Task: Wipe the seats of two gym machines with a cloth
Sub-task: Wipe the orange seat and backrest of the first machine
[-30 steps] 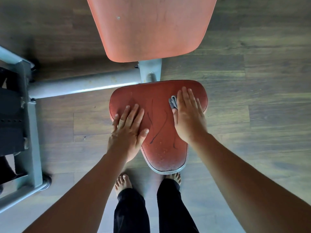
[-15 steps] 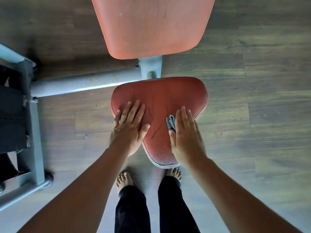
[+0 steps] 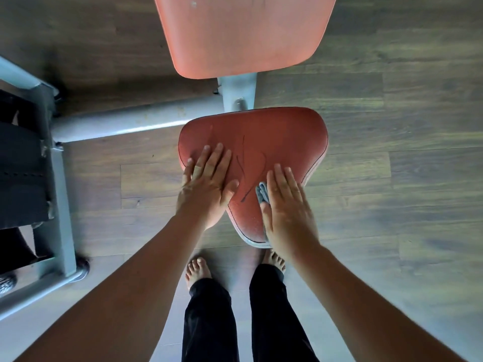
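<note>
A worn red seat (image 3: 277, 137) with dark cracks fills the middle of the head view, wide at the far end and narrow towards me. My right hand (image 3: 287, 210) presses flat on a small grey cloth (image 3: 261, 192) at the seat's near right side; only a folded corner of the cloth shows beside my thumb and forefinger. My left hand (image 3: 206, 184) lies flat on the seat's left edge, fingers spread, holding nothing. A lighter orange backrest (image 3: 243, 32) hangs above the seat at the top.
A grey metal frame bar (image 3: 130, 121) runs left from the seat post to an upright frame (image 3: 60, 194) with black weight plates (image 3: 21, 173). My bare feet (image 3: 198, 270) stand on wood-plank flooring (image 3: 405, 178) just under the seat's near tip.
My right hand slid the cloth from the seat's far right area down towards the near tip. My left hand stayed flat on the left edge.
</note>
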